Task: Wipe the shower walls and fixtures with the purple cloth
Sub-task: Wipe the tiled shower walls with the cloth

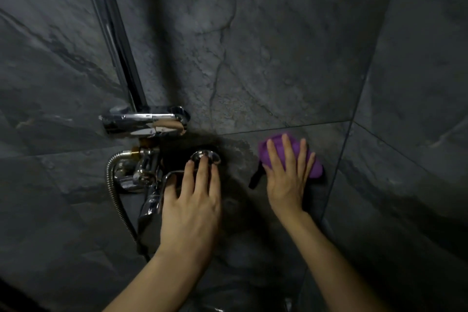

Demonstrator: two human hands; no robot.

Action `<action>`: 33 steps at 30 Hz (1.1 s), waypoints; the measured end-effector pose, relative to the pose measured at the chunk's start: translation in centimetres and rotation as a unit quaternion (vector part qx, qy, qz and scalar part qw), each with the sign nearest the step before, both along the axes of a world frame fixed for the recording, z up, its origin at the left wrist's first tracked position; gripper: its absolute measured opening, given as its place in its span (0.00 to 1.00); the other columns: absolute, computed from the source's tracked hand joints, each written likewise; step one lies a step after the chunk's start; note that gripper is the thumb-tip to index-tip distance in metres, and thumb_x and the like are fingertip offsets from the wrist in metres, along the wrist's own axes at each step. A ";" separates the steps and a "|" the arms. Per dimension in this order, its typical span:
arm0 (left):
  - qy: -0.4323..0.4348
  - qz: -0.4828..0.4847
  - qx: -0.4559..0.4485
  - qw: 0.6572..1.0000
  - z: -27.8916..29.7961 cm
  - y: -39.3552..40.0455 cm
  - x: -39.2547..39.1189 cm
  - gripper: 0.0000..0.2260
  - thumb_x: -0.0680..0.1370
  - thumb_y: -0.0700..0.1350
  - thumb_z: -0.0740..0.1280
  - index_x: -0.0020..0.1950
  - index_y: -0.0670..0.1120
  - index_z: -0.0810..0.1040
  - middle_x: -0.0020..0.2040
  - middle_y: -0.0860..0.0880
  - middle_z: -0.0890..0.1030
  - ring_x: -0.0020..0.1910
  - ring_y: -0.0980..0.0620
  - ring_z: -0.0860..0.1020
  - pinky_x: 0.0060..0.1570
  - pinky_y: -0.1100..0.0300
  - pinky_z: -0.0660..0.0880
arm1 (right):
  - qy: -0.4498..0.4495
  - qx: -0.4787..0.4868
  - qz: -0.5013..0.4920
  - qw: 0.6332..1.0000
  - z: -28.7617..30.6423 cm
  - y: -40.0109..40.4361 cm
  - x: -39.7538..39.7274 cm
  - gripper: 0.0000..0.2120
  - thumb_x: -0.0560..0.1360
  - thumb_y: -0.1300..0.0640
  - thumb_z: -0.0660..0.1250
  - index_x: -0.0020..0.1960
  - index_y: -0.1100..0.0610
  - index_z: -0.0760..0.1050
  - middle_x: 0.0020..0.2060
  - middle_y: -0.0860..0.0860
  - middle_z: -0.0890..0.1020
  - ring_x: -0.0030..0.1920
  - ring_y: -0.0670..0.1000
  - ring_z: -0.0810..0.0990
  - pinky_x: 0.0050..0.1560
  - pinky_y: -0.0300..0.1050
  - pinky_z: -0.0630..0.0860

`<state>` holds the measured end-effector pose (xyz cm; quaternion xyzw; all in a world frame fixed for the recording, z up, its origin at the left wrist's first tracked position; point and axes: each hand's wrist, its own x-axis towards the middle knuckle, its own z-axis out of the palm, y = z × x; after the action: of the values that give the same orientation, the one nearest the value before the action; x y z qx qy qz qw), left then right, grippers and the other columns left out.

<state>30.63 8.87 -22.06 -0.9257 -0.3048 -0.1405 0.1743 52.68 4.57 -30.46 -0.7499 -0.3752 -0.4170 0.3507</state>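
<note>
Dim light, dark grey stone-look wall tiles (278,45) — veined, thin grout lines, corner at right

No text, label, brand, number or sign could be read anywhere on the dark wall tiles, the chrome shower fittings or the cloth in this dim view.

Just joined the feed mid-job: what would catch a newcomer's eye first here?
The purple cloth, pressed flat against the dark stone-look wall tile by the right hand near the corner. Left of it, the left hand rests on the chrome shower mixer, below the shiny riser rail.
</note>
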 end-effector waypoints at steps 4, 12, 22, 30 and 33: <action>0.017 -0.019 -0.023 0.999 2.8 -0.6 -0.2 0.28 0.68 0.47 0.66 0.66 0.38 0.77 0.65 0.39 0.79 0.63 0.38 0.78 0.50 0.45 0.80 | -0.056 -0.027 0.017 0.998 2.0 0.9 -0.7 0.28 0.77 0.54 0.64 0.76 0.46 0.61 0.75 0.52 0.63 0.76 0.64 0.55 0.74 0.68 0.46; -0.090 -0.094 0.024 0.991 13.0 -0.6 -1.3 0.22 0.71 0.49 0.66 0.65 0.48 0.77 0.64 0.49 0.78 0.63 0.44 0.76 0.56 0.51 0.67 | -0.059 -0.109 -0.012 0.992 1.5 -3.1 2.7 0.38 0.70 0.59 0.65 0.77 0.44 0.57 0.79 0.46 0.50 0.76 0.65 0.54 0.74 0.68 0.47; -0.155 -0.091 0.085 0.980 20.3 2.0 -1.2 0.26 0.71 0.50 0.60 0.68 0.45 0.75 0.71 0.43 0.73 0.74 0.39 0.64 0.71 0.38 0.59 | -0.081 0.023 0.017 0.996 19.2 1.6 -0.8 0.30 0.73 0.56 0.70 0.73 0.47 0.66 0.74 0.51 0.65 0.75 0.63 0.58 0.72 0.70 0.53; -0.241 -0.033 0.082 0.966 27.5 5.7 -3.5 0.34 0.76 0.48 0.61 0.80 0.44 0.54 0.81 0.41 0.45 0.79 0.36 0.43 0.75 0.36 0.51 | -0.210 -0.057 0.094 0.971 28.4 3.2 -2.6 0.32 0.74 0.53 0.67 0.76 0.46 0.62 0.77 0.53 0.61 0.76 0.59 0.61 0.74 0.64 0.54; -0.241 -0.076 0.075 0.965 29.1 7.6 -4.4 0.36 0.78 0.48 0.60 0.80 0.38 0.46 0.81 0.40 0.45 0.79 0.37 0.46 0.74 0.36 0.56 | -0.209 -0.007 0.112 0.971 34.5 3.7 -2.0 0.31 0.72 0.49 0.66 0.75 0.48 0.63 0.75 0.56 0.60 0.75 0.60 0.59 0.76 0.58 0.50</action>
<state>26.26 16.45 7.04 -0.8692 -0.2549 -0.3951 0.1532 50.64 8.25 4.03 -0.6017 -0.5248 -0.5197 0.3040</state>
